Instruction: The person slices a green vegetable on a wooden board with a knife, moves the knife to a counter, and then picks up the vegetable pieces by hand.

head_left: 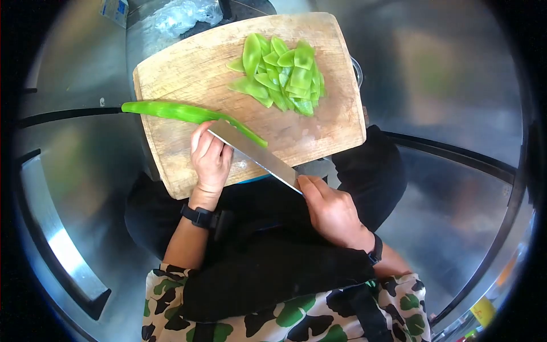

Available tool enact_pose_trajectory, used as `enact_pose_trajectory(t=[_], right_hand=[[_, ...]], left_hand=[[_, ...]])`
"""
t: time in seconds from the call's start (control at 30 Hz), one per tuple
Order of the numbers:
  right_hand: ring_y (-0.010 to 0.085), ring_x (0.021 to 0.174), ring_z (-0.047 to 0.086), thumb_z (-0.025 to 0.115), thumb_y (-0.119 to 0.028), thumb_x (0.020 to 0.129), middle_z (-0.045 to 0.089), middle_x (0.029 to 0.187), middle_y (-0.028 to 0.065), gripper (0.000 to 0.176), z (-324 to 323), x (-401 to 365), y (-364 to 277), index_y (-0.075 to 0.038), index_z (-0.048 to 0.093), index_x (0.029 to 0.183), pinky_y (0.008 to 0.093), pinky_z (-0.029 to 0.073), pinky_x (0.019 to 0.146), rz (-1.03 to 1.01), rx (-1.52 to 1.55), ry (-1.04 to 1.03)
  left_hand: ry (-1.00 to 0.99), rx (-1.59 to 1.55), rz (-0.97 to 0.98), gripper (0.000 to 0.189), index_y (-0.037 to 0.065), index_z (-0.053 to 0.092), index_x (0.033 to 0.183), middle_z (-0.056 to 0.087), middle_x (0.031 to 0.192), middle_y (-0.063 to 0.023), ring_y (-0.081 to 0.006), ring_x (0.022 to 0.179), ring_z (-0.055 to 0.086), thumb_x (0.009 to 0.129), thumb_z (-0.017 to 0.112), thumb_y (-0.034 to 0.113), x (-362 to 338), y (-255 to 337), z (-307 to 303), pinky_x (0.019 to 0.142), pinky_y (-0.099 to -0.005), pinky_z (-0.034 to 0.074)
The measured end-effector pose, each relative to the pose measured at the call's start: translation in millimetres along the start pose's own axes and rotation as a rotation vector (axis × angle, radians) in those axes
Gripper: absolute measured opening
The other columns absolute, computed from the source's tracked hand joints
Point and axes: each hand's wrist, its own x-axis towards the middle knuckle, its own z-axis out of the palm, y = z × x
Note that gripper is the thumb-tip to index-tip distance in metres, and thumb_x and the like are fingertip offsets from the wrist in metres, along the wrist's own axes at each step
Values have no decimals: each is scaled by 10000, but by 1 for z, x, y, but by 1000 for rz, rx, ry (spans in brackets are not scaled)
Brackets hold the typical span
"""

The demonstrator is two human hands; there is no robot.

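Observation:
My right hand (336,211) is wrapped around the handle end of a broad-bladed kitchen knife (256,154), which slants up and left across the near part of a wooden cutting board (182,74). A long, peeled green stem, likely celtuce (171,111), lies over the board, its left end reaching past the edge. My left hand (211,159) has its fingers curled on the stem, with the blade right beside the fingertips. The blade covers part of the stem and some of the fingers. Farther back on the board is a pile of thin, slanted green slices (285,74).
Behind the board lies a crumpled clear plastic bag (185,17), beside a dark rounded object. A small carton (115,11) is at the upper left. A clear rim (358,71) shows past the board's right edge. Shiny metal panels (456,188) stand on both sides.

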Motion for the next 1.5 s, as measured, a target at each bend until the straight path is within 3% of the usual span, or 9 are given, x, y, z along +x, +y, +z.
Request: enact_pose_trajectory(t=[0.17,0.37,0.47,0.57,0.87,1.27,1.47,1.5], right_hand=[[253,685,698,572,9,786,642,1082,165,367,-2,3,-2,14,526,1149,351,580,584,-20,-32,-11],[303,726,696,575,25,821,661,1081,162,340,-5,4,-2,10,575,1161,372,578,631,42,5,-53],[238,670,697,578,-3,790,642,1055,163,358,-6,6,0,26,518,1142,336,580,574,-28,-53,-38],[236,661,697,579,-7,796,643,1039,163,343,-5,8,1,26,516,1131,336,579,566,-14,-48,-60],[214,555,665,581,-13,804,630,928,153,281,0,11,1,41,505,1069,307,546,469,-27,-114,-120],[250,564,670,571,-8,835,597,804,125,142,8,28,-3,-10,484,947,327,539,464,-8,-165,-158],[369,601,665,549,6,838,633,811,178,183,27,61,14,-31,485,1006,444,565,547,1,-104,-80],[430,727,641,555,-73,930,638,823,229,142,24,62,21,-14,490,1041,503,521,627,135,-20,-174]], left_hand=[[-8,15,-12,348,39,696,985,661,1036,-106,-330,1080,609,650,718,-50,-1,-2,1,912,-410,500],[0,17,-25,310,31,699,952,664,1026,-106,-325,1083,611,653,717,-50,0,3,0,918,-403,497],[-15,11,-33,304,28,699,946,662,1018,-105,-325,1080,612,653,715,-53,1,3,-2,922,-403,494],[-14,-1,-22,311,27,698,951,661,1014,-104,-326,1075,613,652,713,-56,3,3,-2,923,-407,492],[8,-29,-30,295,16,688,915,661,1002,-111,-333,1063,619,638,695,-84,2,1,0,917,-407,494],[14,-47,-48,279,34,700,921,664,1013,-88,-319,1081,602,655,748,-34,3,1,-1,911,-403,497],[4,-105,-28,253,68,713,924,665,1022,-67,-299,1033,595,683,785,45,7,2,-4,890,-397,499],[8,-122,-26,247,66,710,926,664,1022,-73,-303,1027,596,692,786,47,8,1,-3,899,-405,491]])
